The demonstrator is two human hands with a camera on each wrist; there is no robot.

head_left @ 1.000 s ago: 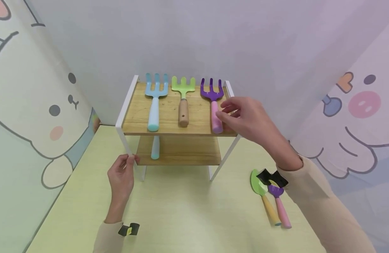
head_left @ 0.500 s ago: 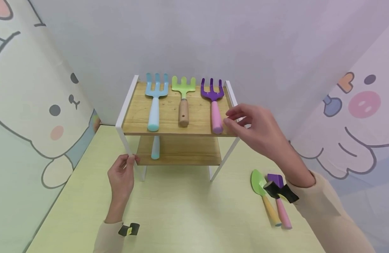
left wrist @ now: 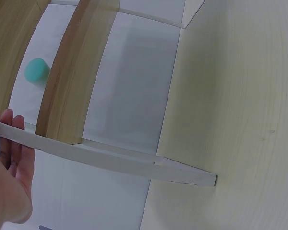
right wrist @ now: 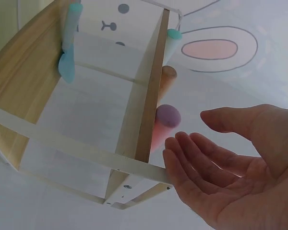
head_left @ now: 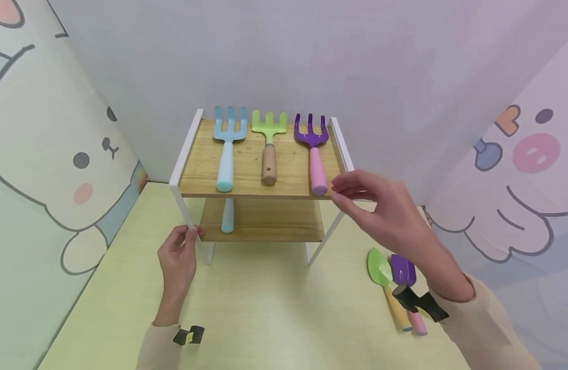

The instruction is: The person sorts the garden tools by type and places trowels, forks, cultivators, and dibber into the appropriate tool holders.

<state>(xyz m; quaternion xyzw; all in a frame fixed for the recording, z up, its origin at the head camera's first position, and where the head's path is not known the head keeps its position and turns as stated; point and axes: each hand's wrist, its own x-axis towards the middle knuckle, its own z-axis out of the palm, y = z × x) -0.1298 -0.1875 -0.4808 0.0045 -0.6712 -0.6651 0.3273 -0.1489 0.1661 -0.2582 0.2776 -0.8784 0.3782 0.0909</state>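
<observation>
At the front left, my left hand (head_left: 177, 254) grips the white metal leg of a two-tier shelf rack (head_left: 188, 215); in the left wrist view its fingers (left wrist: 23, 160) pass behind that leg. My right hand (head_left: 381, 205) holds nothing. Its fingers are parted from the thumb beside the front right corner of the top shelf, just right of the purple hand fork (head_left: 318, 172) with a pink handle. Left of that fork lie a green hand fork (head_left: 269, 159) with a wooden handle and a light blue hand fork (head_left: 226, 159), all tines to the back.
A light blue tool (head_left: 227, 216) lies on the lower shelf, its blade showing in the right wrist view. On the table (head_left: 265, 313) at the right are a green trowel (head_left: 379, 267) and a purple shovel (head_left: 403, 270), partly behind my right wrist. Cartoon-printed curtains (head_left: 265, 51) stand close behind.
My right hand has drawn away from the pink handle, moving right and toward me. The purple fork stays on the shelf. My left hand keeps its place on the leg.
</observation>
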